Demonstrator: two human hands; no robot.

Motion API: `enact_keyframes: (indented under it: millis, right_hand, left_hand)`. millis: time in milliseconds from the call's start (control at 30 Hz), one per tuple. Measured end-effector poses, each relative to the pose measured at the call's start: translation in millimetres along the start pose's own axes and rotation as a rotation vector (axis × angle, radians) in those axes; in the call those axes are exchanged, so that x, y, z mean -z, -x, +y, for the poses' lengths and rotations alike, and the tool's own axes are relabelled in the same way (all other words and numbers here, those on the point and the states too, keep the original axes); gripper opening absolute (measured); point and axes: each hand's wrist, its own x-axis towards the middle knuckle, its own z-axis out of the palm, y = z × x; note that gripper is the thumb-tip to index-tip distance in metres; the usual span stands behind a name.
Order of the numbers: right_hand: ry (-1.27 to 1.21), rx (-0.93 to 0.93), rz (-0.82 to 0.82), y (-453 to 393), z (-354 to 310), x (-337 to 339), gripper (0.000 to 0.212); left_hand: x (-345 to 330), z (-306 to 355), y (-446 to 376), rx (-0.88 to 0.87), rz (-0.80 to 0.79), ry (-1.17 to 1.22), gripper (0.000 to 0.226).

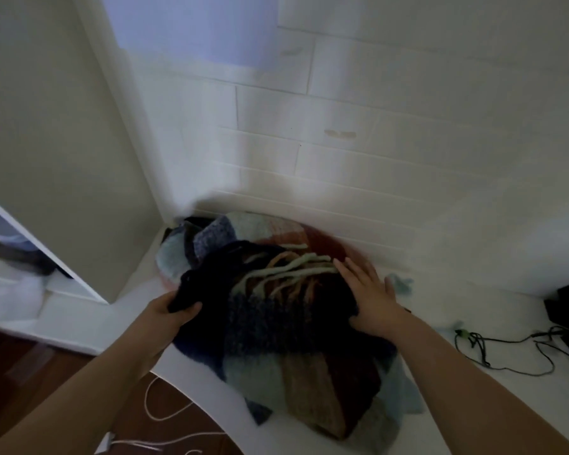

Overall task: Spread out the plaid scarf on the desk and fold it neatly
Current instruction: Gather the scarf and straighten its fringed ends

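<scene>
Both forearms reach in over the plaid scarf (276, 326), which lies bunched in a heap on the white table (457, 399) against the wall. Left hand (171, 311) grips the scarf's dark left edge. Right hand (368, 297) rests flat, fingers straight, on its right side beside the fringe (286, 267). Black cable (506, 349) lies right of the scarf.

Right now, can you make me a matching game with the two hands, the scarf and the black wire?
Things:
1. left hand
2. right hand
3. plaid scarf
4. black cable

States:
A. lies flat on the scarf, fingers straight
B. bunched in a heap on the white desk
C. grips a dark edge of the scarf
D. trails loose on the desk, right of the scarf

Pairs: 1-C, 2-A, 3-B, 4-D
</scene>
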Motion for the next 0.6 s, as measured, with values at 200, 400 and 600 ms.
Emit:
enact_keyframes:
  millis: [200, 400, 600]
  right_hand:
    - [0.194, -0.089, -0.315, -8.6, -3.5, 0.1, 0.067]
    - [0.222, -0.174, -0.206, 31.7, 29.9, 33.8, 0.053]
    - [-0.581, -0.101, 0.066, 87.0, 36.2, 105.4, 0.015]
  left_hand:
    - [4.4, 0.0, 3.4, -0.06, -0.034, 0.033, 0.021]
    - [2.6, 20.1, 7.0, -0.159, -0.024, 0.043, 0.024]
    - [-38.6, 85.7, 14.3, -0.239, -0.075, 0.211, 0.027]
